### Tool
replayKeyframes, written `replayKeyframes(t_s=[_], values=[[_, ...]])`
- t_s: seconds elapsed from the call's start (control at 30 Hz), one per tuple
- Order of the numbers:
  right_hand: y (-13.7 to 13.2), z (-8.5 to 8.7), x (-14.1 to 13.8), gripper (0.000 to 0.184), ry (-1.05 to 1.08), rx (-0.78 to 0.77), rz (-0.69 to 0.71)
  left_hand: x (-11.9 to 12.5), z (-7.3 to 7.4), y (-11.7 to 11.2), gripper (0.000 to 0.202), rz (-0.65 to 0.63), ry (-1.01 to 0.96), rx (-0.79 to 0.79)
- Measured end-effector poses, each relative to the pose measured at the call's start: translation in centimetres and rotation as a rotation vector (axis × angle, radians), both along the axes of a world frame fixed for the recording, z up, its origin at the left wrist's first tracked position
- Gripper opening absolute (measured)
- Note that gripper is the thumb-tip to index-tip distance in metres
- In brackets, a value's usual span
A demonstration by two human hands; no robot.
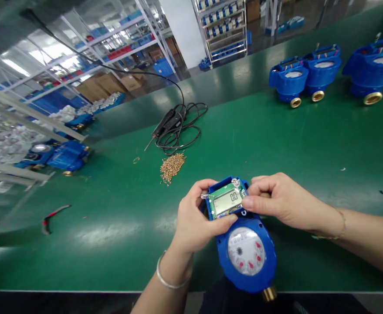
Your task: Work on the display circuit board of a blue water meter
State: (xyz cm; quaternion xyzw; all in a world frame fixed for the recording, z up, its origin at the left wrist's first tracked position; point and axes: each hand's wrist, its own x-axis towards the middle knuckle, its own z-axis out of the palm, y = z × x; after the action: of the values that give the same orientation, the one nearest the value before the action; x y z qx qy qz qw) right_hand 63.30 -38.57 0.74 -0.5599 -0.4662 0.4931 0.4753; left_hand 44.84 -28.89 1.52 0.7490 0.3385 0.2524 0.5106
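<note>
Blue water meter (pixel 246 253) is gripped by the left hand (pixel 193 220); right hand (pixel 278 200) pinches its display board (pixel 225 200); keep the board level, seat it gently.

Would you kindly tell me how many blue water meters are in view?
6 at least: one in both hands, three at the far right, two at the left. Others may sit blurred among the shelves.

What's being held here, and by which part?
A blue water meter: left hand and right hand pinch the sides of the green display board at its top end.
</note>
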Motion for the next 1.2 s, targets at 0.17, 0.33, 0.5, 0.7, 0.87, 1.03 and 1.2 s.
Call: replayKeyframes(t_s=[0.17, 0.33, 0.5, 0.7, 0.87, 1.03, 1.2], values=[[0.0, 0.4, 0.4, 0.052, -0.135, 0.14, 0.044, -0.2, -0.3, 0.1, 0.06, 0.006, -0.083, -0.072], [0.2, 0.4, 1.1, 0.025, -0.417, 0.34, 0.086, -0.1, -0.5, 0.1, 0.062, 0.028, -0.11, -0.098], [0.8, -0.3, 0.4, 0.011, -0.54, 0.457, -0.051, -0.3, -0.8, 0.3, 0.063, 0.024, -0.118, -0.069], [1.6, -0.5, 0.6, 0.012, -0.657, 0.58, -0.067, -0.4, -1.1, 0.4, 0.064, 0.024, -0.146, -0.089], [2.3, 0.0, 1.4, 0.017, -0.693, 0.585, -0.03, 0.1, -0.6, 0.3, 0.062, 0.004, -0.127, -0.078], [2.8, 0.4, 1.6, 0.018, -0.721, 0.55, 0.011, -0.1, -0.4, 0.1, 0.061, 0.006, -0.065, -0.004], [2.7, 0.5, 1.5, 0.019, -0.792, 0.472, 0.019, -0.4, -0.8, -0.5, 0.062, -0.027, -0.041, 0.086]])
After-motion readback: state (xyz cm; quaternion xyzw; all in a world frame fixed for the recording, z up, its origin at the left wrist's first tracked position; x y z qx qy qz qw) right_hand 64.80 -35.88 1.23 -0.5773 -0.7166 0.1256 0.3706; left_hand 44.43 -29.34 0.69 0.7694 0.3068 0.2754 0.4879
